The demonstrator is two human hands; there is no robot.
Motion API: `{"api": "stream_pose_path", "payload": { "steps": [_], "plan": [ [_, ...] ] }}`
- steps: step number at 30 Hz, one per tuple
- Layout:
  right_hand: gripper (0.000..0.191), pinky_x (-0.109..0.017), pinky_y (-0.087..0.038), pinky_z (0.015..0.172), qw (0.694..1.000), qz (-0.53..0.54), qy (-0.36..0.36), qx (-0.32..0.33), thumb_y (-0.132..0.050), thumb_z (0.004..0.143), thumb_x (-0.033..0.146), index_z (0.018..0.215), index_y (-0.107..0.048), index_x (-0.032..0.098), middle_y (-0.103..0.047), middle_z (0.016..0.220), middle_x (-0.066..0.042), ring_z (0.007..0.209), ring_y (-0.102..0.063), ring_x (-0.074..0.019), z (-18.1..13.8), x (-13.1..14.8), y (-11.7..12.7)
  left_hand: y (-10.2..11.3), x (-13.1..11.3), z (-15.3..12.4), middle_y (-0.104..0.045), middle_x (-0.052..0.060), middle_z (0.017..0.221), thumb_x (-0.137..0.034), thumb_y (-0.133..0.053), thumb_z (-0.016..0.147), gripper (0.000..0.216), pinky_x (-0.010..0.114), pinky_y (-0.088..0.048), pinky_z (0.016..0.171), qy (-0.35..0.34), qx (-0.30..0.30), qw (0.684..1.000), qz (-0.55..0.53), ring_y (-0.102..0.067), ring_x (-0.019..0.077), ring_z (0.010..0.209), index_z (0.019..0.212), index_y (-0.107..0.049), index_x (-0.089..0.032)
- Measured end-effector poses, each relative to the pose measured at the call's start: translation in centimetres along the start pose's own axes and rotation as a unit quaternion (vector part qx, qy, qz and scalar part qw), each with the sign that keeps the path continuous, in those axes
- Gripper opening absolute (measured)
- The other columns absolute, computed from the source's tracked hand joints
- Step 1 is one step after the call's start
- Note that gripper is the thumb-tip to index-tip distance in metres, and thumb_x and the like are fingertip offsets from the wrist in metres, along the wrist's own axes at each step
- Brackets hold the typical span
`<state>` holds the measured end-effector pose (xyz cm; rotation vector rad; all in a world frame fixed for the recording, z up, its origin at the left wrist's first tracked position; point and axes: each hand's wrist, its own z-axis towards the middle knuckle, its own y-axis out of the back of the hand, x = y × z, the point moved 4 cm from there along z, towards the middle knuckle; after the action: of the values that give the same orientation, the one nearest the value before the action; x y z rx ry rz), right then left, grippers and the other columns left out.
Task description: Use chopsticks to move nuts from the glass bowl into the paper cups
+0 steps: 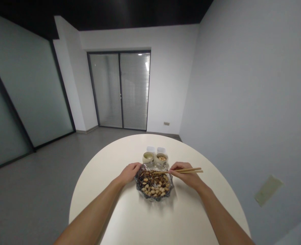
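A clear, scalloped glass bowl (pixel 172 190) stands on the table and holds pistachios (pixel 157 191), dark seeds and other nuts. Against its left rim lies my left hand (pixel 130 173), fingers curled over the edge. My right hand (pixel 184 174) is closed around a pair of wooden chopsticks (pixel 196 169) at the bowl's right side. The chopsticks' tips reach in among the dark seeds, and I cannot tell whether they pinch one. Just behind the bowl are two small cups: the left cup (pixel 148 157) shows a pale inside, the right cup (pixel 162 162) contains light-coloured nuts.
Two small white dishes (pixel 151 149) stand behind the cups. Everything rests on a round cream table (pixel 109 217). A white wall (pixel 254 102) runs close along the right; glass doors (pixel 120 90) are at the back, and grey floor lies to the left.
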<state>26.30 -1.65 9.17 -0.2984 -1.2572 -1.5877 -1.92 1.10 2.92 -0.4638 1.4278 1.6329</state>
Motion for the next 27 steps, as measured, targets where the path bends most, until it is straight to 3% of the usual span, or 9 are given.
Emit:
{"api": "stream_pose_path", "payload": {
  "steps": [16, 22, 27],
  "plan": [
    [0.023, -0.027, -0.047, 0.060, 0.998, 0.059, -0.008, -0.031, -0.073, 0.080, 0.041, 0.077, -0.072, 0.018, -0.070, 0.074, -0.004, 0.068, -0.062, -0.0173, 0.1, -0.6, 0.1, 0.0, 0.0, 0.0, -0.075, 0.005, 0.093, -0.054, -0.033, 0.095, 0.053, 0.031, -0.046, 0.084, -0.002, 0.000, 1.000, -0.004, -0.063, 0.0227, 0.086, 0.089, -0.072, -0.019],
    [0.023, -0.030, -0.051, 0.067, 0.991, 0.128, -0.015, -0.040, -0.076, 0.077, 0.042, 0.078, -0.074, 0.019, -0.074, 0.081, -0.006, 0.075, -0.066, -0.0196, 0.2, -0.7, -1.1, 0.0, 0.0, 0.0, -0.075, 0.005, 0.090, -0.055, -0.033, 0.095, 0.054, 0.030, -0.047, 0.081, 0.002, -0.002, 1.000, -0.003, -0.063, 0.0226, 0.086, 0.086, -0.071, -0.018],
    [0.022, -0.030, -0.052, 0.067, 0.992, 0.121, -0.011, -0.033, -0.077, 0.078, 0.041, 0.079, -0.076, 0.019, -0.074, 0.079, -0.006, 0.074, -0.067, -0.0198, 0.2, 0.0, -2.1, 0.0, -0.3, 0.1, -0.075, 0.005, 0.091, -0.053, -0.032, 0.095, 0.053, 0.031, -0.047, 0.083, 0.001, 0.001, 1.000, 0.000, -0.064, 0.0236, 0.088, 0.086, -0.071, -0.018]
  ]
}}
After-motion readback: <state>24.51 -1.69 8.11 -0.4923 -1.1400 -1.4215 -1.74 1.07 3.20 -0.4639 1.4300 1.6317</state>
